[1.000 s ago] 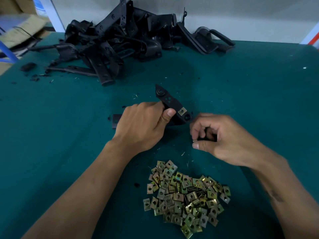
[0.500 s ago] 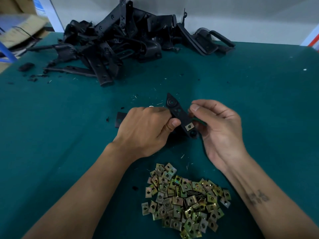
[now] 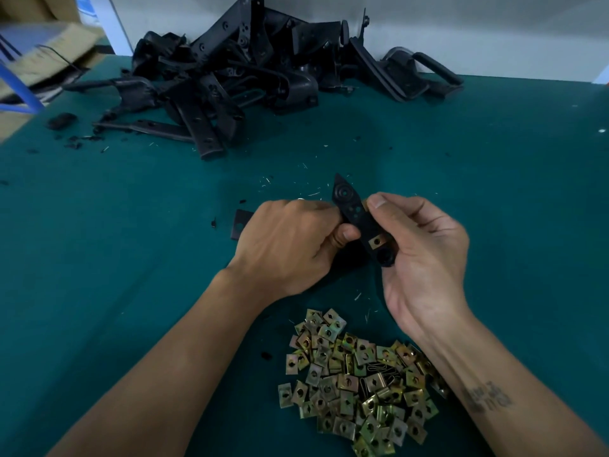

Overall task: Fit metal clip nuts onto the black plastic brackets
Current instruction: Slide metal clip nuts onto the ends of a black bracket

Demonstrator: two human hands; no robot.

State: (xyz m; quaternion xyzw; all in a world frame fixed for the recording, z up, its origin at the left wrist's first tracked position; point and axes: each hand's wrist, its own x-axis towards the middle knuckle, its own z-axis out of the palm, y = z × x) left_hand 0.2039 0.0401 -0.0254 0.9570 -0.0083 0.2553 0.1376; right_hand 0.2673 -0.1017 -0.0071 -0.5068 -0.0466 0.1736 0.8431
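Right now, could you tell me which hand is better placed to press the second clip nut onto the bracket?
The right hand, probably. It pinches a clip nut against the bracket's upper edge, while the left hand grips the bracket's body and steadies it. One fitted nut already sits lower down.

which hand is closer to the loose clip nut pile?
Right. The right hand has its wrist just above the clip nut pile; the left hand sits farther up-left, gripping the bracket.

Tilted black bracket point(image 3: 357, 219), clip nut point(image 3: 378, 241) fitted
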